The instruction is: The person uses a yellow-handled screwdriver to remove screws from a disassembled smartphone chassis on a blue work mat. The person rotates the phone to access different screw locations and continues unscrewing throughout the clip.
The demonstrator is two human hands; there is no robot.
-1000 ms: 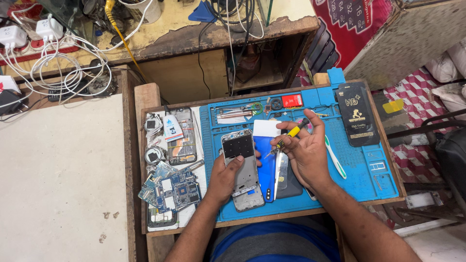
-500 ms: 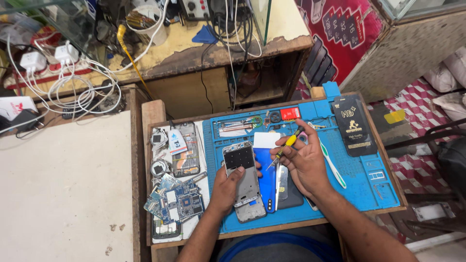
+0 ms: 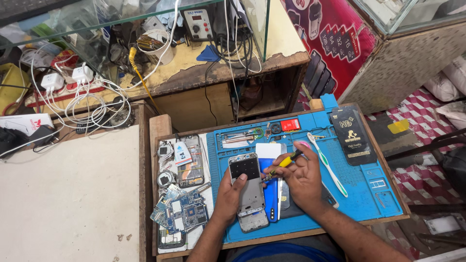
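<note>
Left hand steadies one opened phone; right hand holds one screwdriver.

Black flat package on blue mat's far right corner, small red label, red poster behind

Mat: blue work mat on a wooden tray
Brush: white and green toothbrush lying on the mat
Package: black flat packet at the mat's far right corner
Boards: loose circuit boards — heaped left of the mat
Cables: white chargers and cables on the far shelf
Station: soldering station — behind glass
</note>
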